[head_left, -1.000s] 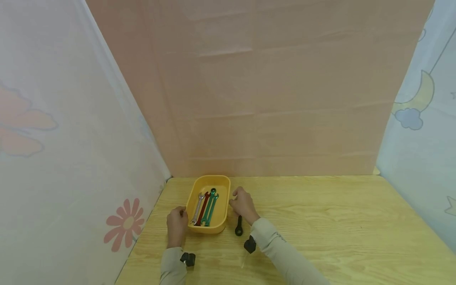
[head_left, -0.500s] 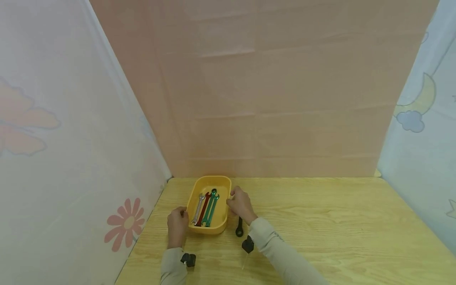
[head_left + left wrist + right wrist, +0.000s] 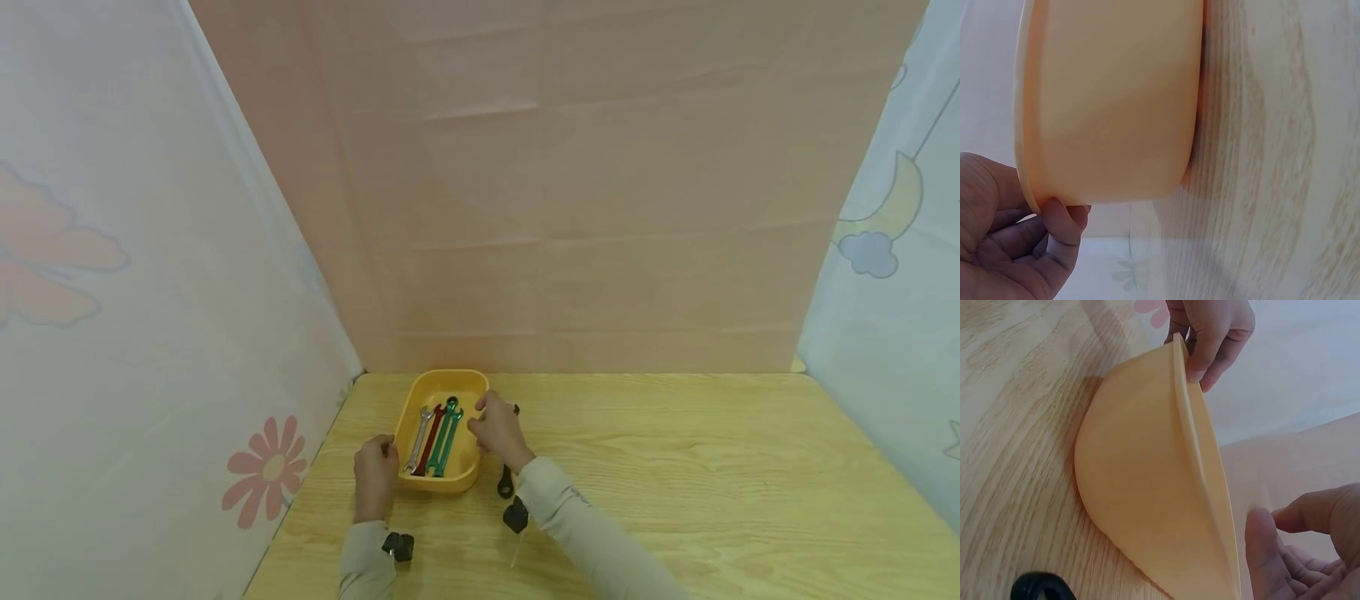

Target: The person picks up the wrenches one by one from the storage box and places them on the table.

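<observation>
A yellow plastic tray (image 3: 462, 484) stands on the table with several wrenches lying lengthwise in it: a silver wrench (image 3: 417, 440), a red wrench (image 3: 430, 442) and green wrenches (image 3: 447, 442). My left hand (image 3: 375, 477) pinches the tray's near left rim, with thumb and fingers on either side of it in the left wrist view. Over the right rim hovers my right hand (image 3: 501, 432), fingers loosely bent and nothing between them. The right wrist view shows that hand (image 3: 1310, 550) apart from the rim. Beneath the right hand lies a black wrench (image 3: 506, 482), its middle hidden.
The wood-grain table (image 3: 675, 467) extends to the right. A pinkish-brown sheet (image 3: 585, 250) hangs behind it, and a pale floral sheet (image 3: 187, 333) stands close on the left. Black wrist cameras (image 3: 516, 515) sit at both sleeves.
My right hand has moved slightly left, from beside the tray's right rim to over it, exposing the black wrench's far end. The left hand stays at the rim.
</observation>
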Available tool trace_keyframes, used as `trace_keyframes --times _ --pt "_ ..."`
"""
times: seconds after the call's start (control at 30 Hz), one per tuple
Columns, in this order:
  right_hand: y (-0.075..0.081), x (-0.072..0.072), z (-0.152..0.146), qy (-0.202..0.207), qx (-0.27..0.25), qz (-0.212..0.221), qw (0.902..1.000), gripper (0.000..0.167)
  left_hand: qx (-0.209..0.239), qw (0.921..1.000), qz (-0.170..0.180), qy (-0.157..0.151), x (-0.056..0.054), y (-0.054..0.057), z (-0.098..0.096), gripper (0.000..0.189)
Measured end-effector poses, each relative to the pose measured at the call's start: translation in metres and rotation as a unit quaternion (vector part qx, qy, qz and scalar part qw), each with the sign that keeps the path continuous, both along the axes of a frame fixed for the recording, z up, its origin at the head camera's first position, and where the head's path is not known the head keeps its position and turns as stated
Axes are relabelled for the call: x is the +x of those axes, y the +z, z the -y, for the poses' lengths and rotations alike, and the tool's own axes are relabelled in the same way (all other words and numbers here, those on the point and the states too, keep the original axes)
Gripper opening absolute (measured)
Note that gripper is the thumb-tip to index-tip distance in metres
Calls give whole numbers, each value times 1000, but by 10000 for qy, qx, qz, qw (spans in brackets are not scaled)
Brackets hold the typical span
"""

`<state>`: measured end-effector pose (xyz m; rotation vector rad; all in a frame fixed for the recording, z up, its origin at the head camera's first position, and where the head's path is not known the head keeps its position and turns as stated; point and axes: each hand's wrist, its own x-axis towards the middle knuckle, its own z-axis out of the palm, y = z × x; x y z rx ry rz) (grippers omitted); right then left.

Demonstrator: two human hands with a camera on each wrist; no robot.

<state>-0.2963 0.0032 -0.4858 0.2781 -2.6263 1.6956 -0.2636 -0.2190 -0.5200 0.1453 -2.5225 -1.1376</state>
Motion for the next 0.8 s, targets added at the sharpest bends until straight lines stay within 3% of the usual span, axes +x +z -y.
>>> trace_keyframes --times 0.8 --pt "-1 2 18 297 -305 87 9991 25 63 10000 -32 19 1 -1 -2 19"
